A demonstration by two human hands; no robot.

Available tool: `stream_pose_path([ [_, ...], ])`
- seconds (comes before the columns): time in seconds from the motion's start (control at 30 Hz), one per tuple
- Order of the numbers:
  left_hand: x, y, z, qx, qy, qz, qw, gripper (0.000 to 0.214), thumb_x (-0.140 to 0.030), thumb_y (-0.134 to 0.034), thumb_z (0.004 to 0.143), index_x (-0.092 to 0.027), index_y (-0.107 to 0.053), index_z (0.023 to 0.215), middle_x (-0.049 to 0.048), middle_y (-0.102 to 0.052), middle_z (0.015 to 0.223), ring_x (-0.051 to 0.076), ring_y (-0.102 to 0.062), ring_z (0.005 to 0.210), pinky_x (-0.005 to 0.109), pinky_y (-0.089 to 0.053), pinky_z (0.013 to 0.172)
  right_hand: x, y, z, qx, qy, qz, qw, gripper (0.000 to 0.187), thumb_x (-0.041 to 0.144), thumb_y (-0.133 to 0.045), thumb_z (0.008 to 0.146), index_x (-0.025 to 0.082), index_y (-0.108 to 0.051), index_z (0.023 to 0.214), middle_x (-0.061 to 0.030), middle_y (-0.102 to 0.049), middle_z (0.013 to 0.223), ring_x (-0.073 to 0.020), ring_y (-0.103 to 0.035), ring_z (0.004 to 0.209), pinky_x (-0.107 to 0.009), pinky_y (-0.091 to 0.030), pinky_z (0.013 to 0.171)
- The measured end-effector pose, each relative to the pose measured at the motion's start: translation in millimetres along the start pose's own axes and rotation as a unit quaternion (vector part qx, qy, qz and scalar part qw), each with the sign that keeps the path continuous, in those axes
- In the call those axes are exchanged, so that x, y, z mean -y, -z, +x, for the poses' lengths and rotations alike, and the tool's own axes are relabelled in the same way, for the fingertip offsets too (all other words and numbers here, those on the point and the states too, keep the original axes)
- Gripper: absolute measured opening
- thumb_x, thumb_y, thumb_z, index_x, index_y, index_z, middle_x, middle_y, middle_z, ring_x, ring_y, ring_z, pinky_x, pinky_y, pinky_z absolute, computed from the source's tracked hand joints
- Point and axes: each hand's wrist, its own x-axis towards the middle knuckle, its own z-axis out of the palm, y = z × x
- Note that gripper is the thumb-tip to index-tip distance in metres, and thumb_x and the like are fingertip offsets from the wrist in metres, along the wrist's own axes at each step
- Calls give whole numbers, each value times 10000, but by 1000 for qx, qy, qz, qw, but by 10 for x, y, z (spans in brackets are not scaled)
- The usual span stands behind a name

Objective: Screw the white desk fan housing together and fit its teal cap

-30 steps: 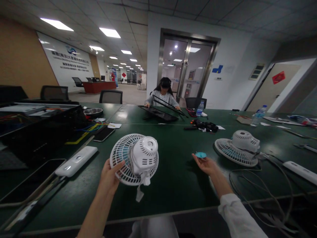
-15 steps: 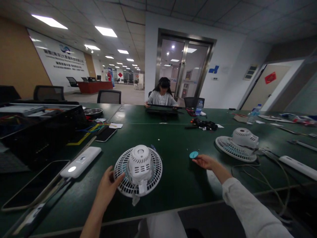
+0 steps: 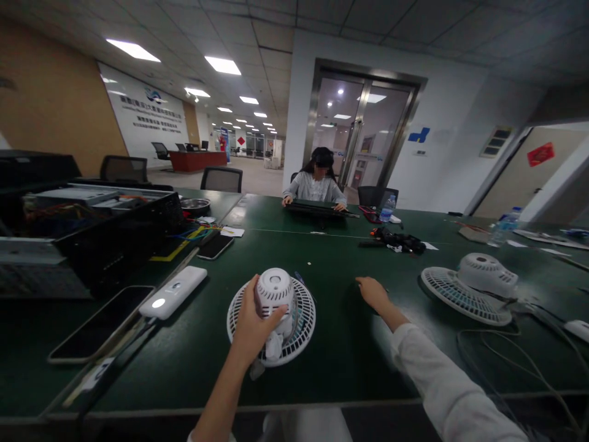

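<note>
A white fan head [image 3: 275, 288] lies grille-down on the green table [image 3: 331, 344], its motor housing upward. My left hand [image 3: 253, 322] is wrapped around that housing, thumb on the near side and fingers on the left. Further right, my right hand [image 3: 373, 296] rests low at the tabletop, fingers drawn together and pointing left. What its fingers hold, if anything, is hidden; the teal disc is out of sight. A thin dark blue tool [image 3: 301, 279] lies partly behind the fan's grille.
A second fan head [image 3: 483, 276] with cables lies at right. On the left are a white power bank [image 3: 175, 293], a phone [image 3: 101, 325] and an open computer case [image 3: 115, 233]. Across the table a person [image 3: 317, 181] holds a flat black panel [image 3: 317, 210].
My left hand has gone from the grille's edge to a hold on the motor housing. My right hand has lowered to the table, and the teal disc it held no longer shows.
</note>
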Motion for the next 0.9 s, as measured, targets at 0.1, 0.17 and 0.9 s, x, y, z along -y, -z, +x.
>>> stream_pose_path([
  [0.1,1,-14,73,17,8,7,1000,775,-319,-720,653,-161,-347,1314,159,-448,1340,303,-416,1256,481,-302,1056,58,-139,10,-4,27,-33,999,301,324,-526,884,181,-534,1149,-76,-554,1171,-195,-574,978,-404,-493,816],
  [0.17,1,9,109,33,10,13,999,798,-307,-720,650,-161,-332,1332,158,-448,1343,301,-417,1258,478,-304,1055,66,-173,2,-9,41,-45,998,303,323,-528,883,180,-533,1149,-76,-554,1170,-196,-573,980,-406,-493,817],
  [0.9,27,69,-126,74,-15,-6,997,755,-285,-661,677,-181,-280,1320,130,-377,1373,288,-351,1290,460,-225,1098,1819,-216,-1371,178,531,80,824,58,166,-588,807,177,-645,807,-34,-680,842,-139,-627,802,-264,-495,739],
])
